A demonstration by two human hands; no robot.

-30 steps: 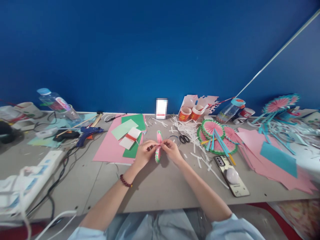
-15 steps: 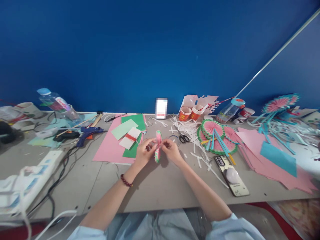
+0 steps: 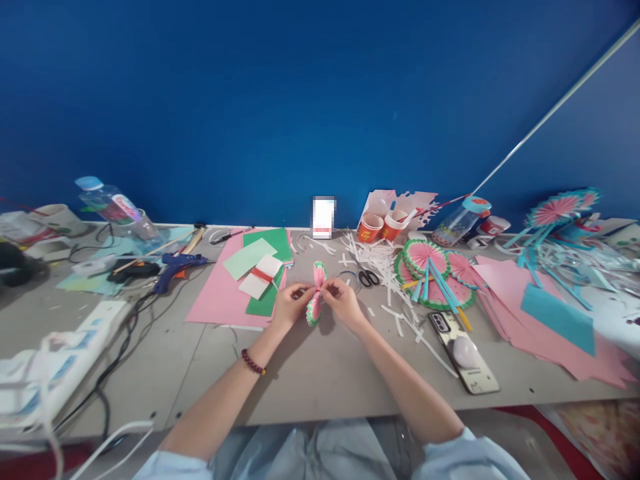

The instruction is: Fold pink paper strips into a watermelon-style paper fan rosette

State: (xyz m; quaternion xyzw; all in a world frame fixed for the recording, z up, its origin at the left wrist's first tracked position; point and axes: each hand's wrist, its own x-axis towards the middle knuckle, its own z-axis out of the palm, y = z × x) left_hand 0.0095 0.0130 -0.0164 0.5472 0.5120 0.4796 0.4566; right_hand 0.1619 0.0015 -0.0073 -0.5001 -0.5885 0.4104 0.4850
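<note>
A pleated pink paper strip with a green edge (image 3: 314, 311) is held upright above the table, pinched at its middle so both ends fan out. From the left, my left hand (image 3: 291, 305) grips that middle between thumb and fingers. My right hand (image 3: 343, 300) pinches the same spot from the right. Beyond the right fingertips lie black scissors (image 3: 369, 277). To the left of my hands, a white card with a red band (image 3: 261, 275) rests on green paper (image 3: 261, 303) and a large pink sheet (image 3: 213, 293).
Finished watermelon-coloured paper fans (image 3: 435, 270) lie at right, beside white paper scraps (image 3: 383, 260). A phone (image 3: 465, 353) sits near the front edge. Red paper cups (image 3: 370, 228) stand at the back. Leftward are a blue glue gun (image 3: 175, 267), a bottle (image 3: 113, 203) and a power strip (image 3: 75, 353).
The folded paper strip has turned slightly between my fingers, and its lower end shows more spread pleats. Both hands stay in nearly the same place.
</note>
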